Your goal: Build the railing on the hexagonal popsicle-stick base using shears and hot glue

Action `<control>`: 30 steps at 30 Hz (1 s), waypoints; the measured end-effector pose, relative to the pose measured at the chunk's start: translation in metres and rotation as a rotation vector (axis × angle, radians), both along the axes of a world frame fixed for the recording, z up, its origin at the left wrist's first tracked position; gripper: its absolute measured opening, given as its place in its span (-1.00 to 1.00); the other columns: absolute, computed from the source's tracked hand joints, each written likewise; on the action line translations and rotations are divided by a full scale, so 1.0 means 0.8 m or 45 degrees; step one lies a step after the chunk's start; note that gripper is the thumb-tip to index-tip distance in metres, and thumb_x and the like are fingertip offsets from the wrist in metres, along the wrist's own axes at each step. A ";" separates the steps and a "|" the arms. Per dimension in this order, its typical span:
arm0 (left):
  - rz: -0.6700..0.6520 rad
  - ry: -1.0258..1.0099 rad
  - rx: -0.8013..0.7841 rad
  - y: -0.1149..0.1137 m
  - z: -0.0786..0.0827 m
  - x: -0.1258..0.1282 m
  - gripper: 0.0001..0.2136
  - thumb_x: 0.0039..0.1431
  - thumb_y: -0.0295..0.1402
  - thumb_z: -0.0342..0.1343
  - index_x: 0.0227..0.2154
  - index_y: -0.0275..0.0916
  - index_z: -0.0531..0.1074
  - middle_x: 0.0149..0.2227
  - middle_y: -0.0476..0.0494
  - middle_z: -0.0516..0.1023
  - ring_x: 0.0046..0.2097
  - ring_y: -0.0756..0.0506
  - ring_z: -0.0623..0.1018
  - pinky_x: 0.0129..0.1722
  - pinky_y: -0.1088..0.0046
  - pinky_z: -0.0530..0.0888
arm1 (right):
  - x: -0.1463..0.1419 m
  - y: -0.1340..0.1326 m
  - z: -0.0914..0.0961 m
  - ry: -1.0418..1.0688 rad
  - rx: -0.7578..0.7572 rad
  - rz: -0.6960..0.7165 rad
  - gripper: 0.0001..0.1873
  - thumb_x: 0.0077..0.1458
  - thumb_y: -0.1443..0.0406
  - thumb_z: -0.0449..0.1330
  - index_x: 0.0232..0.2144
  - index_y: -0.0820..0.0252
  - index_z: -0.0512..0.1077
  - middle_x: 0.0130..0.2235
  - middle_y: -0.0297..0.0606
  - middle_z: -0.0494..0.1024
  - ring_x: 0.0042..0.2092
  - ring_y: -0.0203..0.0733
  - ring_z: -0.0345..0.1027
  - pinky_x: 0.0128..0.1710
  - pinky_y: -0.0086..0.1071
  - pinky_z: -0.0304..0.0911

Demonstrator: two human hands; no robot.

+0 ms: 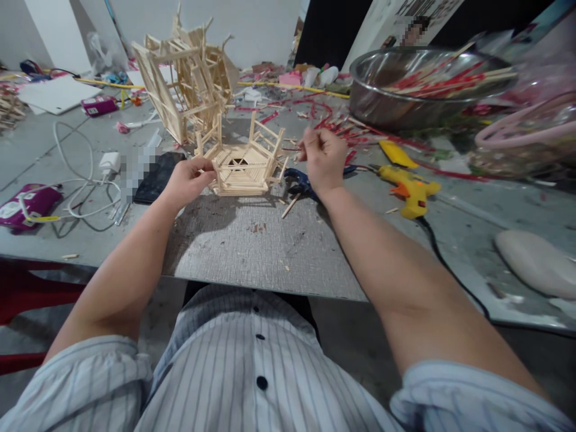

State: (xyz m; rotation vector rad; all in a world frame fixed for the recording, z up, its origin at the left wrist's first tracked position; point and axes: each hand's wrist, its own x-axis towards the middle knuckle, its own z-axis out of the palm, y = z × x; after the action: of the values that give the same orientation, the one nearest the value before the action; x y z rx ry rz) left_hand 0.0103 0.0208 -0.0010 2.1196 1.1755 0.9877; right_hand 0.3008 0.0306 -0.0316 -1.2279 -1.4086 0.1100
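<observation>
A small polygonal frame of thin wooden sticks (245,187) rests on the table in front of me, with a hole in its floor and rails along its sides. My left hand (192,179) pinches its left corner. Right of the frame, my right hand (323,157) is raised with its fingers curled together; whatever they may hold is too small to make out. Beneath that hand lie dark blue pliers (299,181), partly hidden by the wrist. A loose stick piece (291,206) lies near them. Behind the frame stands a taller stick structure (180,90).
A yellow glue gun (416,191) with a black cord lies at right, near a steel basin (391,114) of red-wrapped sticks. A pink-rimmed basket (517,135) and a grey stone-like object (535,261) are further right. A black phone (157,178), white charger (109,165) and purple packs (29,206) lie left.
</observation>
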 end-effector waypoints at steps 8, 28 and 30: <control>0.019 0.093 -0.012 -0.003 0.006 -0.002 -0.81 -0.12 -0.44 -0.01 -0.46 -0.29 0.50 -0.53 -0.02 0.42 -0.49 0.03 0.28 -0.46 0.46 0.21 | 0.052 0.018 0.036 0.016 -0.309 0.043 -0.72 0.13 0.07 0.21 -0.47 0.12 0.40 -0.57 -0.37 0.42 -0.56 -0.29 0.27 -0.43 -0.28 0.31; 0.051 0.239 0.010 0.004 0.013 -0.009 -0.82 -0.06 -0.36 0.07 -0.43 -0.29 0.53 -0.49 -0.01 0.46 -0.45 0.02 0.31 -0.41 0.45 0.23 | 0.170 -0.100 0.076 -0.334 -0.895 -0.867 -0.67 -0.03 0.41 0.31 -0.68 0.07 0.29 -0.53 -0.22 0.36 -0.41 -0.19 0.18 -0.17 -0.09 0.15; 0.025 0.252 -0.001 0.004 0.014 -0.009 -0.83 -0.04 -0.33 0.11 -0.43 -0.30 0.53 -0.43 -0.05 0.50 -0.41 0.01 0.34 -0.38 0.44 0.25 | 0.192 -0.106 0.066 -0.350 -0.977 -0.922 -0.63 -0.07 0.37 0.36 -0.73 0.06 0.28 -0.60 -0.30 0.23 -0.44 -0.19 0.14 -0.19 -0.07 0.14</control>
State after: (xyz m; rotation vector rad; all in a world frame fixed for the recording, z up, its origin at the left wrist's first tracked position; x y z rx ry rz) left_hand 0.0034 0.0238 0.0104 2.2501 1.2920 0.7997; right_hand 0.4541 -0.0545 0.0215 -2.4016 -1.0790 -0.0319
